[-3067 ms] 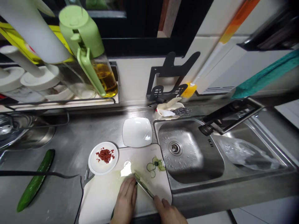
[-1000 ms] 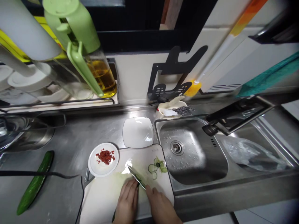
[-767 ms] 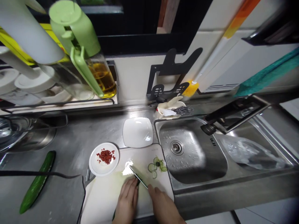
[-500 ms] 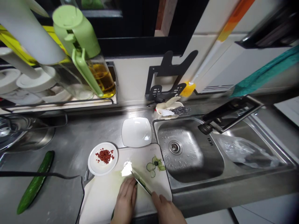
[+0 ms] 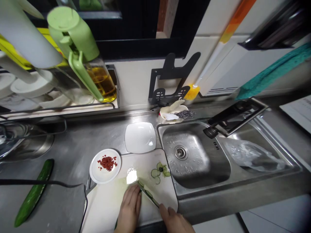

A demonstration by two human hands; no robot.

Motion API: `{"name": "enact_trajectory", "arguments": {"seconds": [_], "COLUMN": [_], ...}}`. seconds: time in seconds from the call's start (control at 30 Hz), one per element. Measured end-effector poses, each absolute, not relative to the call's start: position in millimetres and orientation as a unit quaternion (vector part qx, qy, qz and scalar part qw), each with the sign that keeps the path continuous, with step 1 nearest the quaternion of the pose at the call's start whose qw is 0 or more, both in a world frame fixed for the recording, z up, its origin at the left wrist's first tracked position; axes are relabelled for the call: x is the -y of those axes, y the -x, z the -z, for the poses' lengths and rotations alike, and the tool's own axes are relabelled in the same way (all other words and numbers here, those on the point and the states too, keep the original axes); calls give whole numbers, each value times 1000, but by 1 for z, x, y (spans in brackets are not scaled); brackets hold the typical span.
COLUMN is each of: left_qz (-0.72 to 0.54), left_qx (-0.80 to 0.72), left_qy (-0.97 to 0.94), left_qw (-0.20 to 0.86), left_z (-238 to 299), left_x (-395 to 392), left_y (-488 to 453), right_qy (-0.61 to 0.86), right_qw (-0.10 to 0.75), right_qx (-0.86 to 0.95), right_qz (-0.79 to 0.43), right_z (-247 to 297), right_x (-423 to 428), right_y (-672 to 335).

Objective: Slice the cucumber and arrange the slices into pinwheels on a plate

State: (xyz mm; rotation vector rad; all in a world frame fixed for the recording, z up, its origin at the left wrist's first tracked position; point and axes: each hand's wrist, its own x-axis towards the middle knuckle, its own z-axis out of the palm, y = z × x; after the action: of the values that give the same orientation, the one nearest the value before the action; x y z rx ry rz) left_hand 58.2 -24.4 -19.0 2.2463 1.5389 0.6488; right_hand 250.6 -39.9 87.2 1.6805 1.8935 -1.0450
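My left hand [image 5: 129, 207] grips the cucumber [image 5: 116, 224] on the cutting board [image 5: 104, 207]; my right hand [image 5: 177, 222] is wrapped around the knife [image 5: 153, 201]. I should curl my left fingertips behind the knuckles and match the thin cucumber slices [image 5: 165, 170].

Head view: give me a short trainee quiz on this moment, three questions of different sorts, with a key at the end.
1. Which of the person's hands holds the knife?
2. True or false: the small red pieces lie on the square plate.
3. Where is the whole cucumber?
A) In the sink
B) To the left of the cutting board
C) On the round plate

Key:
1. The right hand.
2. False; they lie on the round plate.
3. B
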Motion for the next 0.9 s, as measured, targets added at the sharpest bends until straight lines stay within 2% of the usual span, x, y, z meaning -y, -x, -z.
{"name": "enact_trajectory", "arguments": {"seconds": [0.43, 0.9], "left_qz": [-251, -240], "left_qx": [-537, -515], "left_qy": [-795, -814], "left_qw": [132, 124], "left_z": [23, 28], "left_x": [23, 22], "left_y": [-59, -54], "right_qy": [-605, -590], "right_qw": [198, 249], "right_qx": [-669, -654], "right_qz": [384, 403], "right_z": [-88, -100], "right_x": [35, 10], "right_y": [-250, -237]}}
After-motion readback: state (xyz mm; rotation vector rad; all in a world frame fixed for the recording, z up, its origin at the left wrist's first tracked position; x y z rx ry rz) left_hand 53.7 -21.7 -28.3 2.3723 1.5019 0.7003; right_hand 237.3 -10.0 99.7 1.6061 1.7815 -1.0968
